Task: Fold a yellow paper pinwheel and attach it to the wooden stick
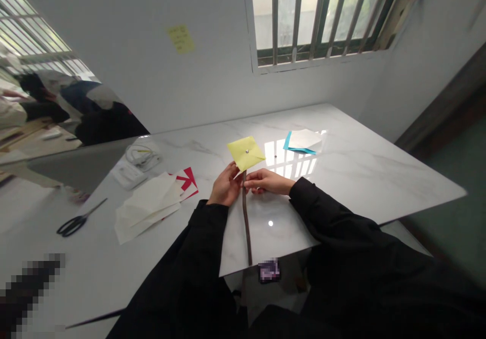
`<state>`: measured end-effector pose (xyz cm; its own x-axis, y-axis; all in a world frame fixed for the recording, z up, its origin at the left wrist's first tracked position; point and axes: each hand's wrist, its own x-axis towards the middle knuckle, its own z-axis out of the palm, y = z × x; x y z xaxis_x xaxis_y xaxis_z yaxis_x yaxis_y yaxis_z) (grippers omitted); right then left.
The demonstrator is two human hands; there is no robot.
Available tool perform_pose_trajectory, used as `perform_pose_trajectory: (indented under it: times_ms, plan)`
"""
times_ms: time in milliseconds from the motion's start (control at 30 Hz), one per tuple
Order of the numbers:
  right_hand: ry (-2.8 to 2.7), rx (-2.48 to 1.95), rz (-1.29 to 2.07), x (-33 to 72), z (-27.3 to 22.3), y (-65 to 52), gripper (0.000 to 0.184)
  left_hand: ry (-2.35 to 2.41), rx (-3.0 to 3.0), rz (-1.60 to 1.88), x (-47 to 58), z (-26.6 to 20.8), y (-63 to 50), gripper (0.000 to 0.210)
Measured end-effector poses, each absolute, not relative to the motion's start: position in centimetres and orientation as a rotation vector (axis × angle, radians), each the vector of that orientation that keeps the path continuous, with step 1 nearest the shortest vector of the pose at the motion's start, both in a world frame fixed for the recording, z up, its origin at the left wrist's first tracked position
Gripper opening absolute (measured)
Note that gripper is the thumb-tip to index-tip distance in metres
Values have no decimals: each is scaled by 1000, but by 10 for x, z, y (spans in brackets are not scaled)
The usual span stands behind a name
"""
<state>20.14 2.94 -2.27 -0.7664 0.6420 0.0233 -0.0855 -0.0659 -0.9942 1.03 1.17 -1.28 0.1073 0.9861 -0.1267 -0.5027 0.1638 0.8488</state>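
A yellow folded paper piece, with a small round metal fastener at its centre, tops a long brown stick, together like a pinwheel. From the left, my left hand closes on the stick just beneath the paper, its fingertips partly hidden behind both. My right hand pinches the same stick slightly lower, thumb and forefinger together. Downward, the stick crosses the front edge of the white marbled table. Beyond the hands, a small dark bit lies on the tabletop.
White paper sheets and cut red paper lie left of my hands. Black-handled scissors and a white box with a coiled cable are farther left. Blue paper under white paper lies right. A barred window is behind.
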Motion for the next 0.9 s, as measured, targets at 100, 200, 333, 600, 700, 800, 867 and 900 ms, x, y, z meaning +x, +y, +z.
perform_pose_trajectory:
  times_ms: [100,200,333,600,700,800,867,900]
  plan:
    - [-1600,-603,1785,200,-29,35,46,808,863,1133,10,-14,11,41]
    - [-1632,-642,1713,200,-33,39,49,764,955,1047,10,-14,9,39]
    - [-1706,-667,1647,201,-32,38,51,771,984,1045,10,-13,7,42]
    - [-1658,-1067,1344,218,-19,42,58,908,775,1152,10,-5,5,32]
    - [-1482,-1290,1062,226,-22,50,51,936,730,1170,12,-1,3,25]
    - [-1372,-1349,919,229,-27,57,39,946,750,1152,15,1,2,25]
    - [-1344,-1332,873,228,-30,59,39,953,780,1112,16,1,1,29]
    - [-1342,-1311,868,228,-30,59,42,959,792,1094,16,1,1,31]
